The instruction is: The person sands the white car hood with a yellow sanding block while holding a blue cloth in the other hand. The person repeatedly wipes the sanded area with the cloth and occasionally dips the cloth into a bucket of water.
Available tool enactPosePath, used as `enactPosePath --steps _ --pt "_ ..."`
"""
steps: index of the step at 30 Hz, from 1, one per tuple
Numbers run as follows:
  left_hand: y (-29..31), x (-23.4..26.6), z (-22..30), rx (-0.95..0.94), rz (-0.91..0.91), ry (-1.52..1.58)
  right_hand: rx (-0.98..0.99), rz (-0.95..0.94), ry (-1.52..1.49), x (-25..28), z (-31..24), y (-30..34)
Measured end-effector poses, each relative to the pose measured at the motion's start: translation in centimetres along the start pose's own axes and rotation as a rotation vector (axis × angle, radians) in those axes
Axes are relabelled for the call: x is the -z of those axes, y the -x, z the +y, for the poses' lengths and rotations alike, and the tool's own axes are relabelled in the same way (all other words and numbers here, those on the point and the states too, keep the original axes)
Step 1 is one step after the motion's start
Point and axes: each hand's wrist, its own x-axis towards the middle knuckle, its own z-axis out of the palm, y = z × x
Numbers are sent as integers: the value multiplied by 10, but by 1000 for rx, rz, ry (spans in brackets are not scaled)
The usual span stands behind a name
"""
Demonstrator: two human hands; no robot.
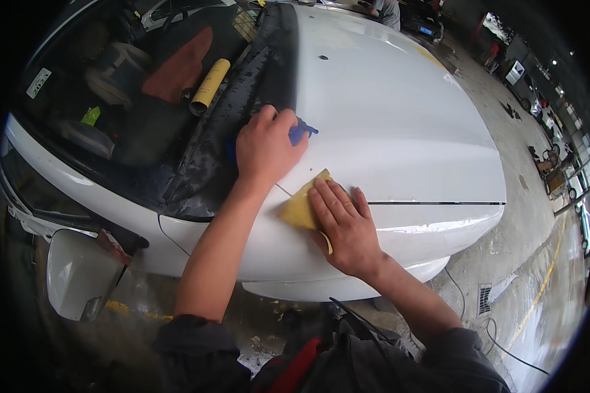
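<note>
Under my right hand [344, 223] lies a yellow sheet of sandpaper [299, 208]. My fingers press it flat on the white car's fender [269, 245], close to the seam of the hood, and its lower edge curls by my thumb. Further left and away from me, my left hand [267, 145] is closed on a blue cloth [300, 131] at the corner where the hood [387, 111] meets the windshield base. Most of the cloth is hidden behind the hand. Near the hand, a yellow roll [211, 85] lies on the lower windshield.
A wing mirror [75, 275] juts out at the lower left. Dark cables [518, 360] run across the floor by a drain grate [484, 299] at the right. Beyond the hood stands a person in grey [388, 12], near a dark car [421, 16].
</note>
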Motion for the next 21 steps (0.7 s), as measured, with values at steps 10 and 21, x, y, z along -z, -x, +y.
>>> enactPosePath --steps 10,21 --pt "-1 -1 0 -136 -129 -61 36 -49 -5 3 4 -11" --pt "-8 -16 5 -66 -62 12 77 -22 -37 8 21 -38"
